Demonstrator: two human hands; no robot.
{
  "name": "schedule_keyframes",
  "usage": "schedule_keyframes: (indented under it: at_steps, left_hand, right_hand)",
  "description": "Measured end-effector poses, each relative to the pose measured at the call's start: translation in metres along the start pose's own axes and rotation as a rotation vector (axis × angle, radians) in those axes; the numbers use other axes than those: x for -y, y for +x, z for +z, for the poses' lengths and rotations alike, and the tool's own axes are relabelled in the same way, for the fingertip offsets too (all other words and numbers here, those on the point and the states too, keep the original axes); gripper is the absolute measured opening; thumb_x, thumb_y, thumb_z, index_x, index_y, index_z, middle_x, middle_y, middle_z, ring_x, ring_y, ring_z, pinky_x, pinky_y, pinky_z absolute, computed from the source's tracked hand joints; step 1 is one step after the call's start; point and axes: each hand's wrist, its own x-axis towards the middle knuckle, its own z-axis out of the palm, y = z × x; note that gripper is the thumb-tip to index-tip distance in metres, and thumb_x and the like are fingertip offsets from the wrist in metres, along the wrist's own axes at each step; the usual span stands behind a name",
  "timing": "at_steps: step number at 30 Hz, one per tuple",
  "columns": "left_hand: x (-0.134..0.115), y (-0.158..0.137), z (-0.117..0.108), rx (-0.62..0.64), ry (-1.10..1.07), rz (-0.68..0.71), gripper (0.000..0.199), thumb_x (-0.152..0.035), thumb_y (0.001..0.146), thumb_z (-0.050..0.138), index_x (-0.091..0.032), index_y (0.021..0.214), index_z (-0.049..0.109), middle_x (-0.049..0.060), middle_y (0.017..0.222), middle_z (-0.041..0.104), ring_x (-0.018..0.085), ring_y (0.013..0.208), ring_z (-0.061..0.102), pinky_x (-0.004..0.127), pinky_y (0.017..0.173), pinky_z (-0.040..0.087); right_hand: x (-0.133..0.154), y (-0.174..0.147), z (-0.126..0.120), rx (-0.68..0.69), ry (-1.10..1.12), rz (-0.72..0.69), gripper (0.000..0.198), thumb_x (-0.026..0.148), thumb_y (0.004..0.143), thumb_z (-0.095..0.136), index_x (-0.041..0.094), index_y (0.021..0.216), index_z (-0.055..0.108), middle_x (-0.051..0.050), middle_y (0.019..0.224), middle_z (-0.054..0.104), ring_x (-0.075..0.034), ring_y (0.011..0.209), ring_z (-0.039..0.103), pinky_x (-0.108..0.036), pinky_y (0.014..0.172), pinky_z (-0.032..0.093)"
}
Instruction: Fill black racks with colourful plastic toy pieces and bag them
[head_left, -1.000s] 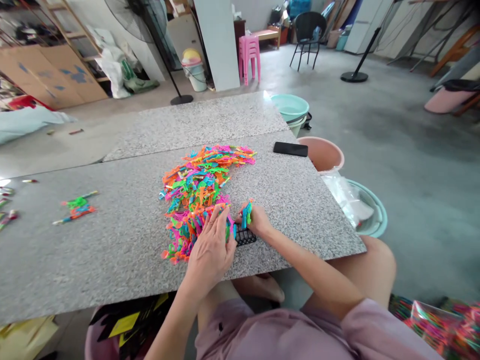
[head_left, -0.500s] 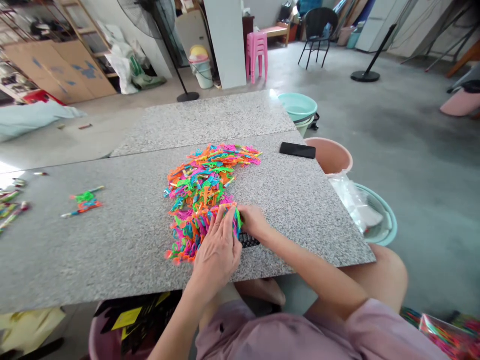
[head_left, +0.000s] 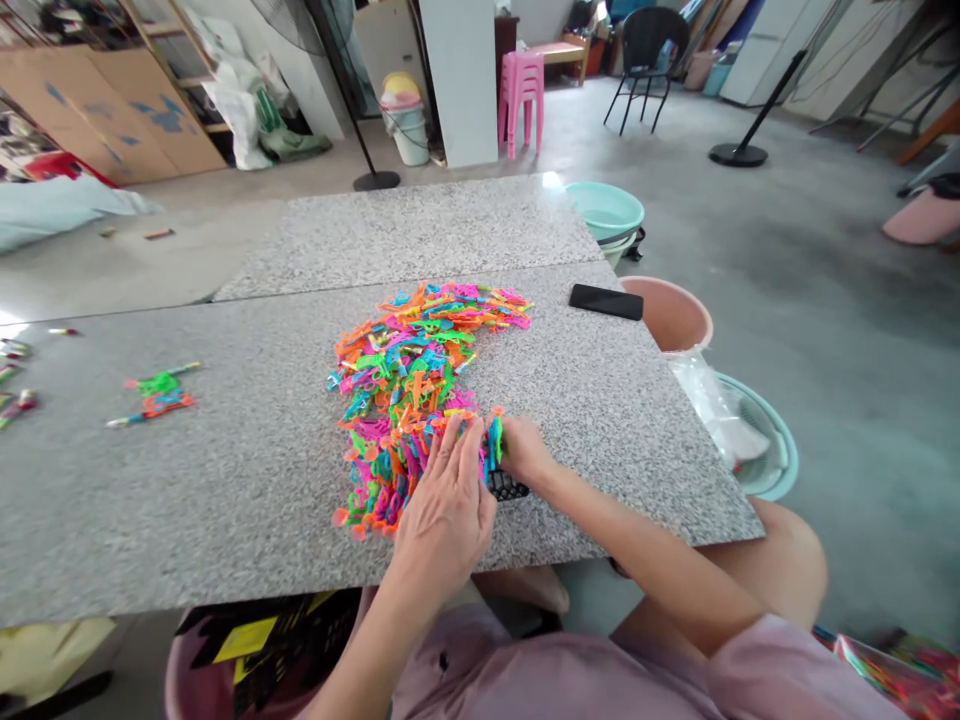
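A packed row of small, bright plastic pistol-shaped toys (head_left: 375, 480) stands on the granite table, orange discs along its near edge. My left hand (head_left: 446, 505) lies against the row's right end, fingers straight and close together. My right hand (head_left: 527, 450) is closed on a few green and blue pistol-shaped toys (head_left: 495, 438), slightly apart from the row. Its fingertips are partly hidden. Below them shows a black tray with a grid of holes (head_left: 508, 486). A loose heap of the same toys (head_left: 420, 355) spreads beyond the row.
A black phone (head_left: 606, 301) lies near the right edge of the granite table (head_left: 247, 500). A few toys with sticks (head_left: 161, 392) are off to the left. Basins (head_left: 670, 312) stand along the right side; a pink tub with black packs (head_left: 202, 670) is below the front edge.
My right hand has shifted a little to the right with the green and blue toys, opening a small gap from the row. My left hand keeps its place against the row.
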Motion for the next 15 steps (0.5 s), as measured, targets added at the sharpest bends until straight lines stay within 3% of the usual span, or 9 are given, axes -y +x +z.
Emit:
schedule_keyframes:
  at_steps: [5,9,12,15]
  left_hand:
    - [-0.001,0.001,-0.001,0.033,0.079,0.019,0.067,-0.01,0.084,0.045,-0.017,0.149,0.031,0.011,0.156,0.029,0.031,0.148,0.013,0.054,0.117,0.029]
    - [-0.001,0.001,0.001,-0.006,0.153,0.054,0.046,-0.021,0.089,0.048,-0.015,0.135,0.052,0.016,0.153,0.032,0.034,0.146,0.02,0.053,0.115,0.034]
    - [0.001,0.003,0.008,-0.05,0.216,0.073,0.044,-0.029,0.092,0.05,-0.01,0.131,0.054,0.02,0.151,0.034,0.037,0.144,0.023,0.056,0.112,0.037]
    - [0.002,0.004,0.014,-0.093,0.279,0.053,0.039,-0.024,0.092,0.049,-0.007,0.126,0.057,0.023,0.148,0.037,0.04,0.142,0.027,0.057,0.11,0.039]
  right_hand:
    - [0.008,0.006,0.002,0.062,-0.181,-0.004,0.025,0.023,0.09,0.05,0.02,0.103,0.071,-0.01,0.085,0.074,-0.023,0.074,0.068,-0.026,0.065,0.044]
    - [0.011,0.009,0.004,0.059,-0.116,-0.025,0.025,0.024,0.09,0.05,0.023,0.105,0.071,-0.007,0.084,0.074,-0.022,0.074,0.068,-0.025,0.065,0.045]
    - [0.009,0.013,0.007,0.067,-0.078,-0.073,0.025,0.022,0.09,0.05,0.022,0.101,0.072,-0.006,0.086,0.074,-0.021,0.076,0.068,-0.025,0.066,0.046]
    - [0.0,0.023,0.002,0.195,-0.048,-0.194,0.021,0.017,0.084,0.055,0.019,0.097,0.072,-0.005,0.087,0.073,-0.02,0.076,0.066,-0.024,0.068,0.047]
